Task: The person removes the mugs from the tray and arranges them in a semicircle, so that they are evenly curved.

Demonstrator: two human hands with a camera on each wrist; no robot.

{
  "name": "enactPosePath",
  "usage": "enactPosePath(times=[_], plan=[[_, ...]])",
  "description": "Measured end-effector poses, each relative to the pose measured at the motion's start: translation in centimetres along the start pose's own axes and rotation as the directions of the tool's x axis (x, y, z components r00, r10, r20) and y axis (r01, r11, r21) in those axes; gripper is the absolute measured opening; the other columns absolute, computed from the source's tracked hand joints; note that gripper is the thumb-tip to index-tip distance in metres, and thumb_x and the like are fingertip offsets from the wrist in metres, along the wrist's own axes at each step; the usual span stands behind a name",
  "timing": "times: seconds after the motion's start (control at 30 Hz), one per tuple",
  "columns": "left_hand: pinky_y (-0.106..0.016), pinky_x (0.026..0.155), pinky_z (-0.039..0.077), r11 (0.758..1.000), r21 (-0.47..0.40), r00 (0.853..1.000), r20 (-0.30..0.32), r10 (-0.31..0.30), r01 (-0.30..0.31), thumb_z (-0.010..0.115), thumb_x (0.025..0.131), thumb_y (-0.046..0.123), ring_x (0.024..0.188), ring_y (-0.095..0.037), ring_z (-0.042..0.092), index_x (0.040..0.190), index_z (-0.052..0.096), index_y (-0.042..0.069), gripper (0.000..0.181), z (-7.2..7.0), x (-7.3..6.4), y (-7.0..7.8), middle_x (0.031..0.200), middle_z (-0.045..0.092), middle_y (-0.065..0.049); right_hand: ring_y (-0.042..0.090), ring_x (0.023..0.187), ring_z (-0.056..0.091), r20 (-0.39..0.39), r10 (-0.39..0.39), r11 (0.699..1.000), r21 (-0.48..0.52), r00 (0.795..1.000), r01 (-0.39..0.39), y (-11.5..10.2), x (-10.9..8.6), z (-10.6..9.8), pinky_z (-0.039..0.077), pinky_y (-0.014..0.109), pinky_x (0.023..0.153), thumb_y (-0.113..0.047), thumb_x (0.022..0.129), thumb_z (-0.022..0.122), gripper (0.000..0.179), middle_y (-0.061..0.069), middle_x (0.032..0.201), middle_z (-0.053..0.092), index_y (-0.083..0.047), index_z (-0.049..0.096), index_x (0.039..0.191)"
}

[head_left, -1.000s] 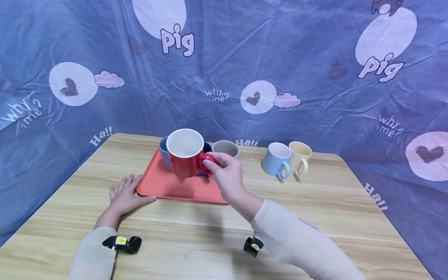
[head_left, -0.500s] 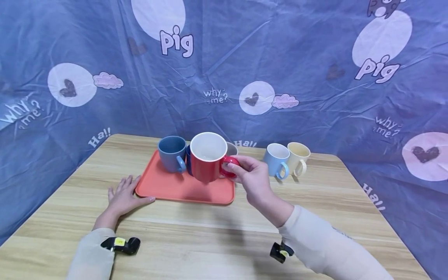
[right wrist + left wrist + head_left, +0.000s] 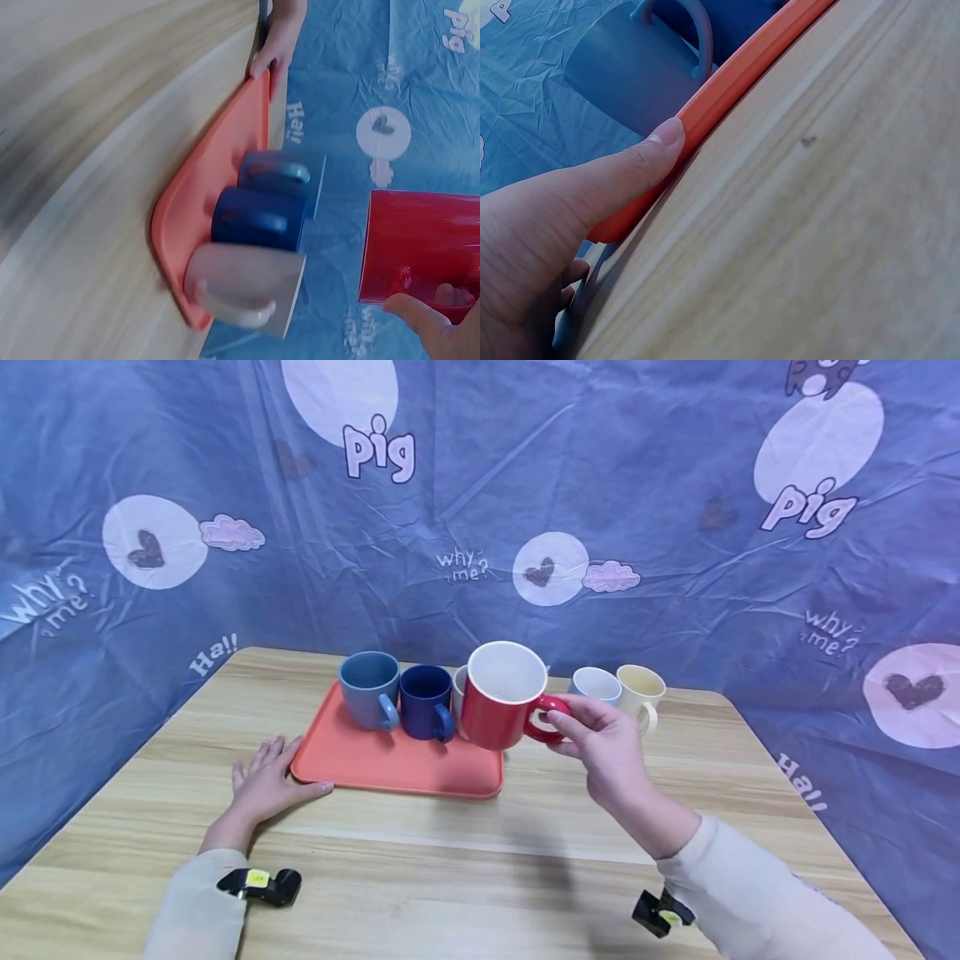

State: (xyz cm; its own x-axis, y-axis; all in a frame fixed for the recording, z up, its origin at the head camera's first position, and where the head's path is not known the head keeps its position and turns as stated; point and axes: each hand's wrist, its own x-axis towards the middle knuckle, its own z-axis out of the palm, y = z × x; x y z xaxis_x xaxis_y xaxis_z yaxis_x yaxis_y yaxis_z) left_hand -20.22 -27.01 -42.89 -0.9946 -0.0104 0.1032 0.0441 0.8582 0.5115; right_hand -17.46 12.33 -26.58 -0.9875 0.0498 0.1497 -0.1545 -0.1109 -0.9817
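My right hand pinches the handle of a red mug, white inside, and holds it upright in the air over the right end of an orange tray. At the tray's near left corner rests my left hand, its fingers spread and its thumb against the rim. On the tray stand a grey-blue mug, a dark blue mug and a white mug. In the head view the red mug covers most of the white one.
A light blue mug, partly behind the red mug's handle and right hand, stands on the wooden table beside a cream mug. A blue printed cloth hangs behind the table.
The right hand has carried the red mug rightward across the tray, uncovering the grey-blue and dark blue mugs. My left hand has stayed at the tray corner.
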Motion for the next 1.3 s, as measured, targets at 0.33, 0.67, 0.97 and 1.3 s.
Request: enactPosePath(times=[0.33, 0.67, 0.97, 1.3], plan=[[-0.061, 0.086, -0.017, 1.0, -0.006, 1.0, 0.003, -0.008, 0.008, 0.06, 0.061, 0.066, 0.123, -0.045, -0.002, 0.137, 0.02, 0.005, 0.105, 0.2, 0.1, 0.1, 0.135, 0.011, -0.031, 0.015, 0.07, 0.062, -0.112, -0.044, 0.998, 0.043, 0.993, 0.05, -0.5, 0.4, -4.1, 0.05, 0.028, 0.056, 0.004, 0.077, 0.061, 0.019, 0.0, 0.077, 0.065, -0.013, 0.069, 0.078], [-0.062, 0.086, -0.016, 1.0, -0.006, 1.0, 0.012, -0.004, 0.004, 0.06, 0.062, 0.064, 0.123, -0.046, -0.001, 0.136, 0.02, 0.004, 0.104, 0.0, 0.0, 0.4, 0.135, 0.011, -0.032, 0.023, 0.076, 0.063, -0.063, -0.139, 0.96, 0.235, 0.988, 0.15, 1.4, 2.4, -11.4, 0.049, 0.037, 0.057, 0.009, 0.075, 0.06, 0.018, 0.012, 0.084, 0.065, 0.002, 0.066, 0.091], [-0.061, 0.086, -0.016, 1.0, -0.007, 1.0, 0.015, -0.008, 0.008, 0.06, 0.062, 0.064, 0.123, -0.045, -0.001, 0.136, 0.02, 0.004, 0.104, -0.2, 0.0, 0.3, 0.135, 0.011, -0.031, 0.034, 0.084, 0.059, -0.2, -0.16, 0.95, 0.236, 0.967, 0.206, 4.8, 4.9, -19.0, 0.045, 0.048, 0.056, 0.014, 0.074, 0.058, 0.034, 0.021, 0.096, 0.061, 0.009, 0.056, 0.107], [-0.061, 0.086, -0.016, 1.0, -0.012, 1.0, 0.015, -0.008, 0.008, 0.061, 0.063, 0.063, 0.123, -0.046, -0.001, 0.136, 0.02, 0.003, 0.103, -0.3, -0.1, 0.3, 0.135, 0.011, -0.032, 0.022, 0.068, 0.064, -0.294, -0.032, 0.93, 0.342, 0.955, 0.136, 0.2, 0.2, -15.8, 0.047, 0.039, 0.051, 0.013, 0.07, 0.063, 0.021, 0.01, 0.076, 0.066, 0.003, 0.067, 0.088]])
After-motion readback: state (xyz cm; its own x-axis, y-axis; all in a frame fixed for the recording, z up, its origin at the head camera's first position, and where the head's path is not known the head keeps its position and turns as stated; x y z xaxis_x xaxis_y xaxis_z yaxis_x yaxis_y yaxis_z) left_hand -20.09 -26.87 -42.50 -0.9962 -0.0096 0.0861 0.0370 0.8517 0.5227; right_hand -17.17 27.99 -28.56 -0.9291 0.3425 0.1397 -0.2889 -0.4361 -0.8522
